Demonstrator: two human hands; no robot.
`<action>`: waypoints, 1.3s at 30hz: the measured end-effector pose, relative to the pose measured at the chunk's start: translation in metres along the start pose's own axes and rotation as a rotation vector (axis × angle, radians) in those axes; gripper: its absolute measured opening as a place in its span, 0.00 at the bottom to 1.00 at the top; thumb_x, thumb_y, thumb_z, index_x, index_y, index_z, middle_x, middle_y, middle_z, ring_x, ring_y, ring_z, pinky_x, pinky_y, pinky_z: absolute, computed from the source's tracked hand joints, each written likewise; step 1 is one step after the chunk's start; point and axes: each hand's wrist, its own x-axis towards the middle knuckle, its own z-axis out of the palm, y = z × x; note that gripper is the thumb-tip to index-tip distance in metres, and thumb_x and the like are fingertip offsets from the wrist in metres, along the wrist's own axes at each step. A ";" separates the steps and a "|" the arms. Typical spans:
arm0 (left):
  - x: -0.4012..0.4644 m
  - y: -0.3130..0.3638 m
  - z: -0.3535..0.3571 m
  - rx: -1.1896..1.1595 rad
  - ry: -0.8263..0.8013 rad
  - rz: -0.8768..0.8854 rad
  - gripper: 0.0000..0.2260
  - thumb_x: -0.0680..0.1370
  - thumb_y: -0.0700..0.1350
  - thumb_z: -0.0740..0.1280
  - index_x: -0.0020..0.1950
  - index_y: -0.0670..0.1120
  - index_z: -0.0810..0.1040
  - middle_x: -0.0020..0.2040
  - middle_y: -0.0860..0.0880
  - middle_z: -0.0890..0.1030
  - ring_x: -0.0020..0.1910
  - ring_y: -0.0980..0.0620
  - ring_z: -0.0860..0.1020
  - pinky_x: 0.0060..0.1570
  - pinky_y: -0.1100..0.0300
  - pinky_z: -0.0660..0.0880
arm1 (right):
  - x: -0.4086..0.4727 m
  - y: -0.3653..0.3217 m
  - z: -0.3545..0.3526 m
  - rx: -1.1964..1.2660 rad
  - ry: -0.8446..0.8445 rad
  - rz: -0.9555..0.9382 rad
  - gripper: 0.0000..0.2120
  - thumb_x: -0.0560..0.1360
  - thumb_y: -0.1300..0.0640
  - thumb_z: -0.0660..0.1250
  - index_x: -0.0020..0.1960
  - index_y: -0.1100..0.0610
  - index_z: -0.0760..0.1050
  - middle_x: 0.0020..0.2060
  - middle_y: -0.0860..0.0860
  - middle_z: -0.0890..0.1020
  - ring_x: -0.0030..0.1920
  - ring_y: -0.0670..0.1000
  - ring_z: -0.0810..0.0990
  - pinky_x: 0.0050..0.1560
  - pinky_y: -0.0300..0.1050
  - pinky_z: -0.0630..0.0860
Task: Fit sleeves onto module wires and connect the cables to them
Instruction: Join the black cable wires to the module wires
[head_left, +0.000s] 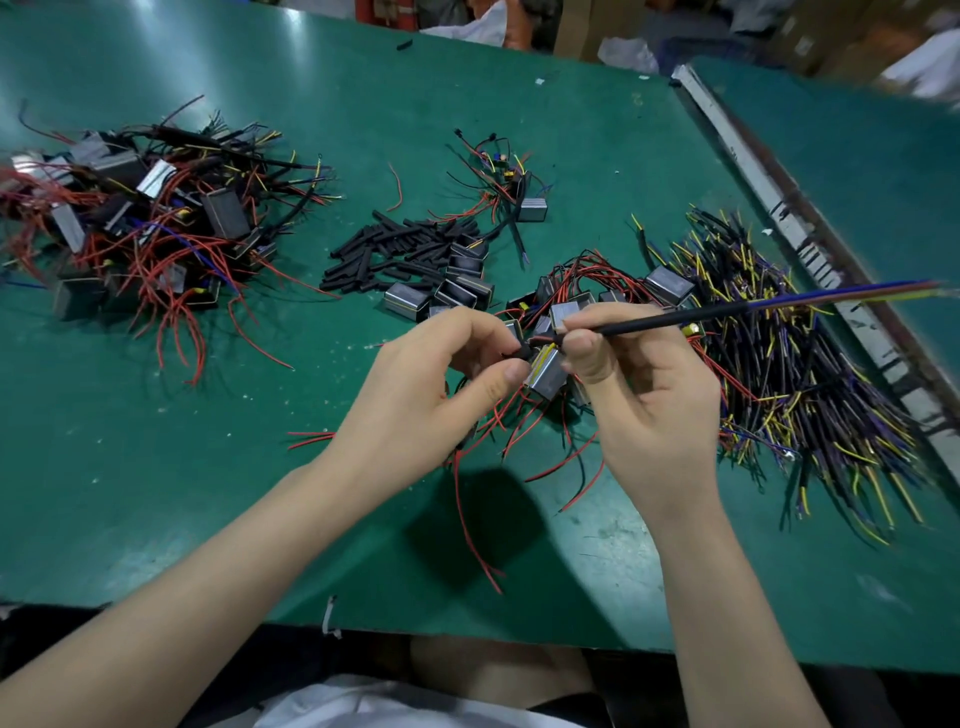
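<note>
Module (546, 371) hangs between my hands above the green table (156, 467), light metal box, thin floppy leads. Left hand (431, 384) pinches a soft black sleeve (519, 353) (slippery, likely); right hand (639, 384) pinches the stiffer black cable (675, 318) near its end. Best grip: close to the joint.

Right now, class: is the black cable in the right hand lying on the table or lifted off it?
Lifted. The right hand pinches the cable near one end; the rest juts out above the wire pile.
</note>
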 end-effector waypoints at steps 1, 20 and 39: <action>0.000 0.001 0.000 0.010 0.007 -0.001 0.05 0.74 0.47 0.69 0.47 0.55 0.75 0.38 0.57 0.78 0.38 0.63 0.74 0.39 0.76 0.65 | 0.000 0.000 0.000 0.007 -0.004 -0.003 0.03 0.78 0.50 0.65 0.49 0.44 0.77 0.43 0.41 0.80 0.37 0.50 0.79 0.39 0.48 0.75; -0.009 -0.003 0.001 -0.015 0.049 -0.068 0.05 0.72 0.49 0.70 0.45 0.58 0.76 0.38 0.57 0.78 0.37 0.66 0.74 0.39 0.76 0.66 | -0.003 -0.003 0.001 -0.018 -0.017 0.025 0.07 0.79 0.56 0.63 0.50 0.44 0.75 0.43 0.40 0.79 0.36 0.48 0.78 0.38 0.39 0.75; -0.008 0.014 0.006 0.111 0.168 -0.049 0.04 0.73 0.44 0.73 0.44 0.49 0.80 0.39 0.55 0.79 0.39 0.61 0.74 0.42 0.75 0.67 | -0.002 -0.009 0.000 0.002 -0.061 0.021 0.07 0.78 0.58 0.65 0.48 0.45 0.76 0.40 0.43 0.80 0.35 0.46 0.77 0.38 0.42 0.74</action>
